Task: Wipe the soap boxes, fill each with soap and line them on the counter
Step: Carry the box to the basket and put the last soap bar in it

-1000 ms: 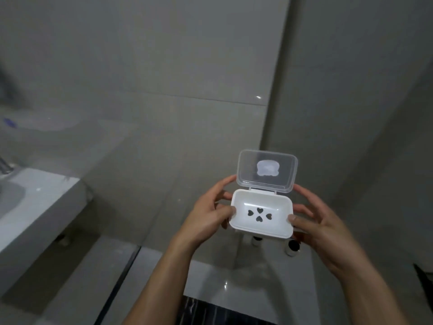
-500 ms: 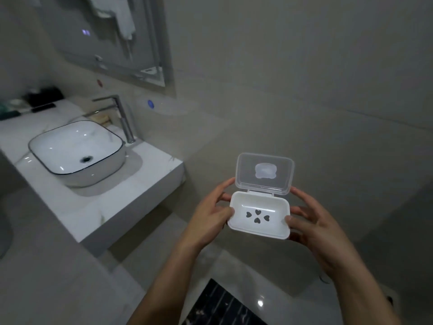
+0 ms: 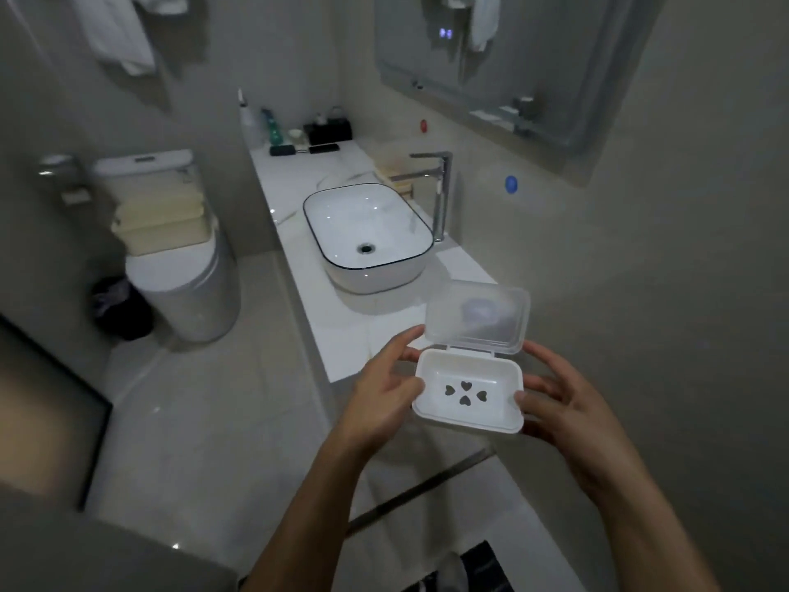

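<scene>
I hold a white soap box [image 3: 469,390] in front of me with both hands. Its clear hinged lid [image 3: 478,320] stands open and upright. The tray inside is empty and shows heart-shaped drain holes. My left hand [image 3: 384,390] grips the box's left end, thumb on the rim. My right hand [image 3: 563,403] grips the right end, fingers curled around the side. The box hovers just past the near end of the white marble counter [image 3: 307,292].
A white basin [image 3: 367,232] with a chrome tap [image 3: 439,194] sits on the counter. Bottles and small dark items [image 3: 299,134] crowd its far end. A toilet [image 3: 179,254] with stacked beige boxes [image 3: 162,220] stands left, beside a dark bin [image 3: 121,307]. A mirror [image 3: 512,57] hangs on the right wall.
The view has swung left from the bare wall corner to the sink counter and toilet. Both hands keep the same grip on the open soap box.
</scene>
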Available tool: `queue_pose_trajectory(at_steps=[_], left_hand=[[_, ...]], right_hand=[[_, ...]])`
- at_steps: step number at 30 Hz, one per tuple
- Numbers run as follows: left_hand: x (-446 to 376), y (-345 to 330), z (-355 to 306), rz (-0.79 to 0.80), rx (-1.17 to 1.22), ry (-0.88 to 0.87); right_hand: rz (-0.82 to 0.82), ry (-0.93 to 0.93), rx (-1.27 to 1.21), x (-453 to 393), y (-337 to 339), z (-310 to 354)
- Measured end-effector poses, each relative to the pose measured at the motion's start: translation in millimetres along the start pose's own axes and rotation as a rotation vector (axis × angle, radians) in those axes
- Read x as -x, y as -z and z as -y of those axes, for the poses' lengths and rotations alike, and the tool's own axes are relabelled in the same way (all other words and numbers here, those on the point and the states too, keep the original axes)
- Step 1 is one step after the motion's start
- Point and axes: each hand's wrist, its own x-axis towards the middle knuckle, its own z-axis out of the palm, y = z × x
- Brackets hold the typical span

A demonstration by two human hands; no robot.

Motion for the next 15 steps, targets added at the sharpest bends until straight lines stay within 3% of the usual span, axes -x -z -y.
queue_pose_trajectory(at_steps=[15], left_hand=[[-54, 146, 15, -0.571, -0.088, 0.102]], right_hand=[[0.568, 0.014, 0.102, -188, -168, 44]])
